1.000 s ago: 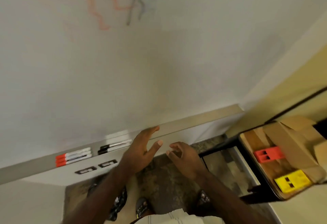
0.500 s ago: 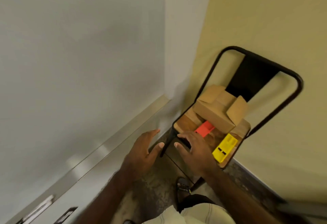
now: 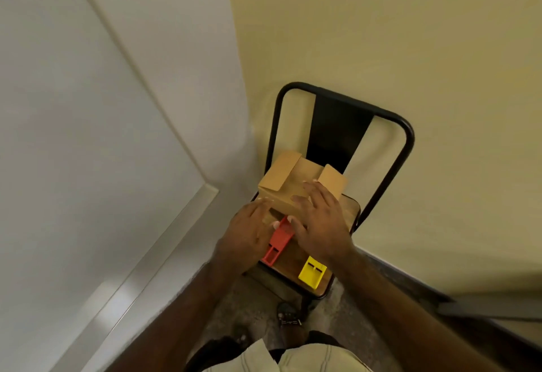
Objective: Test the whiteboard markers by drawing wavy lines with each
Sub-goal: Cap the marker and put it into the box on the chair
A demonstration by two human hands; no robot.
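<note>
Both hands (image 3: pixel 281 228) now over chair's box (image 3: pixel 289 192)

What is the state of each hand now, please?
Left hand: open, fingers straight, beside the cardboard box.
Right hand: open, fingers spread over the box.
</note>
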